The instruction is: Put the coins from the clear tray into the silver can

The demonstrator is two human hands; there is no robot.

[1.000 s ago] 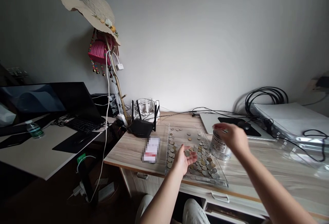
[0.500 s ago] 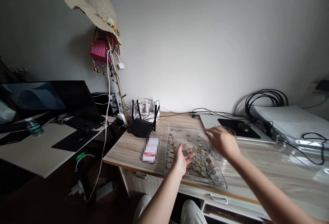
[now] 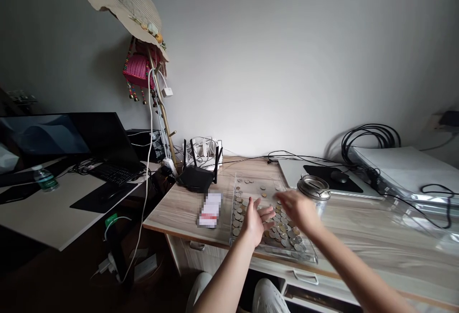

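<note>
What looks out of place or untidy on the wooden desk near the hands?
Many loose coins lie scattered, not stacked, in the clear tray, whose near edge slightly overhangs the desk. Both the left hand and right hand hover over them. The jar stands upright.

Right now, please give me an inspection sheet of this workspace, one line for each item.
Surface: wooden desk, drawers below.
Job's things: clear tray with many loose coins; tin with slotted lid stands upright beside the tray.
Clutter: router, blurred card, mouse on a black pad, water bottle.
Hands: left hand open, palm up over the coins; right hand over the tray, grip not clear.
Cables: black coil; white cable hanging to the floor.
Surroundings: straw hat, pink bag, laptop.
</note>
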